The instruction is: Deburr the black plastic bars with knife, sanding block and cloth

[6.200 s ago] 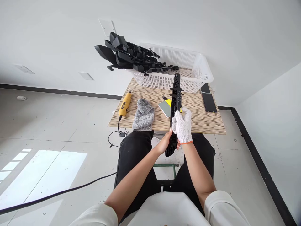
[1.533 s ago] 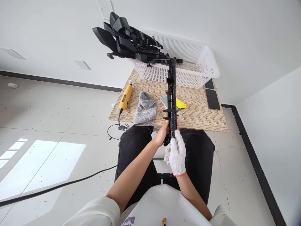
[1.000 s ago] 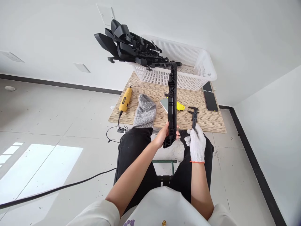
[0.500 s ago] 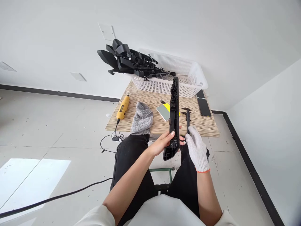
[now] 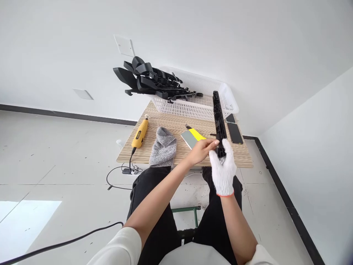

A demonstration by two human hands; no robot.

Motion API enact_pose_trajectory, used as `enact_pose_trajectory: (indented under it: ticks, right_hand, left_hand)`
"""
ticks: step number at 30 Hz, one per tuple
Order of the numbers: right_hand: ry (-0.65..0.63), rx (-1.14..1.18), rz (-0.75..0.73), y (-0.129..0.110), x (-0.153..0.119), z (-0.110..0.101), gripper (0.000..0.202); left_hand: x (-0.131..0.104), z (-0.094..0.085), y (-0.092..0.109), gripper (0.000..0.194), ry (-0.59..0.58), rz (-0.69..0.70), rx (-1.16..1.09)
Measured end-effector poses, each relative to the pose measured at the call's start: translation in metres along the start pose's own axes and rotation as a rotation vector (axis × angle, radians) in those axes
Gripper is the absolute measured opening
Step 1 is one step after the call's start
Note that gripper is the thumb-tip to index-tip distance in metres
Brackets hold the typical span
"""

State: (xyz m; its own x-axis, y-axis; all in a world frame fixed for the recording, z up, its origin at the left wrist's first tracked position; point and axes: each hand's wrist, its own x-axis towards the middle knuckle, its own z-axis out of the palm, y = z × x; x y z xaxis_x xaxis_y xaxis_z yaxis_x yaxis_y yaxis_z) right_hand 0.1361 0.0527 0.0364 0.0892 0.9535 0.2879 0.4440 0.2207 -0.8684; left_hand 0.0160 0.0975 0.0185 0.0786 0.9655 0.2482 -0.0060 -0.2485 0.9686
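A long black ribbed plastic trim part (image 5: 220,119) points away from me over the right side of the table. My bare left hand (image 5: 203,150) is closed on its near end from the left. My right hand (image 5: 223,167), in a white knitted glove with an orange cuff, grips the same end from below and the right. The caliper beneath the part is mostly hidden. Left of the part lie a grey-green pad (image 5: 188,139) and a yellow-handled knife (image 5: 196,134).
At the back stands a white plastic basket (image 5: 187,109) with several black trim parts (image 5: 157,82) heaped in its left side. A yellow rotary tool (image 5: 140,134), a grey cloth (image 5: 163,148) and two phones (image 5: 235,133) lie on the wooden table (image 5: 179,123). A cable (image 5: 82,235) crosses the floor.
The black trim part has moved right and away from me, over the caliper. My gloved right hand has come from beside the caliper onto the part's near end.
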Motion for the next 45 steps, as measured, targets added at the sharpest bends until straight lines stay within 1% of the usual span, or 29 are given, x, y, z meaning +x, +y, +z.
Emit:
enact_pose_trajectory:
  ticks: [1,3,5,8,10,12,15,17,21,23,25,29,31,33,36,38,41,43,45]
  right_hand:
    - [0.045,-0.016,-0.036,-0.003,0.015,0.002,0.067]
    - [0.033,-0.097,-0.105,-0.011,0.054,0.005,0.066]
    - [0.018,-0.217,-0.167,-0.021,0.099,0.008,0.064]
    - [0.056,-0.386,-0.183,-0.031,0.16,0.017,0.06]
    - [0.03,-0.463,-0.208,-0.033,0.187,0.023,0.055]
    - [0.035,-0.524,-0.224,-0.032,0.202,0.026,0.049]
    - [0.085,-0.587,-0.178,-0.027,0.214,0.024,0.039]
    - [0.084,-0.623,-0.147,-0.025,0.218,0.022,0.034]
    - [0.066,-0.704,-0.162,-0.027,0.22,0.022,0.031]
    - [0.06,-0.708,-0.168,-0.03,0.22,0.024,0.031]
    - [0.038,-0.68,-0.152,-0.031,0.221,0.024,0.035]
    - [-0.037,-0.62,-0.065,-0.025,0.228,0.023,0.053]
    - [-0.055,-0.604,-0.037,-0.02,0.232,0.023,0.053]
    - [-0.024,-0.608,-0.043,-0.016,0.235,0.023,0.047]
    - [0.071,-0.67,-0.042,-0.013,0.236,0.022,0.041]
    - [0.115,-0.729,-0.03,-0.013,0.235,0.021,0.043]
    - [0.119,-0.828,-0.039,-0.015,0.232,0.021,0.052]
    - [0.093,-0.88,-0.065,-0.017,0.23,0.023,0.058]
    - [0.06,-0.9,-0.083,-0.021,0.228,0.025,0.065]
  left_hand:
    - [0.001,-0.002,-0.002,0.048,-0.008,-0.002,-0.037]
    - [0.001,-0.007,-0.007,0.045,0.028,-0.043,-0.101]
    - [0.001,-0.012,-0.013,0.043,0.087,-0.099,-0.148]
    - [0.002,-0.019,-0.02,0.044,0.149,-0.147,-0.205]
    - [0.003,-0.022,-0.024,0.045,0.169,-0.162,-0.223]
    - [0.003,-0.025,-0.027,0.046,0.18,-0.179,-0.235]
    - [0.003,-0.028,-0.031,0.045,0.202,-0.205,-0.257]
    - [0.002,-0.029,-0.033,0.043,0.218,-0.21,-0.272]
    - [0.002,-0.027,-0.035,0.04,0.255,-0.228,-0.303]
    - [0.0,-0.025,-0.035,0.039,0.279,-0.244,-0.32]
    - [-0.002,-0.023,-0.036,0.038,0.297,-0.251,-0.334]
    - [-0.011,-0.022,-0.036,0.036,0.308,-0.255,-0.355]
    - [-0.015,-0.023,-0.035,0.035,0.315,-0.262,-0.367]
    - [-0.018,-0.024,-0.033,0.035,0.325,-0.268,-0.371]
    - [-0.02,-0.025,-0.031,0.034,0.332,-0.266,-0.366]
    - [-0.021,-0.024,-0.031,0.033,0.325,-0.262,-0.357]
    - [-0.021,-0.021,-0.036,0.036,0.29,-0.25,-0.325]
    - [-0.024,-0.017,-0.039,0.04,0.273,-0.203,-0.288]
    - [-0.028,-0.017,-0.041,0.044,0.311,-0.087,-0.22]
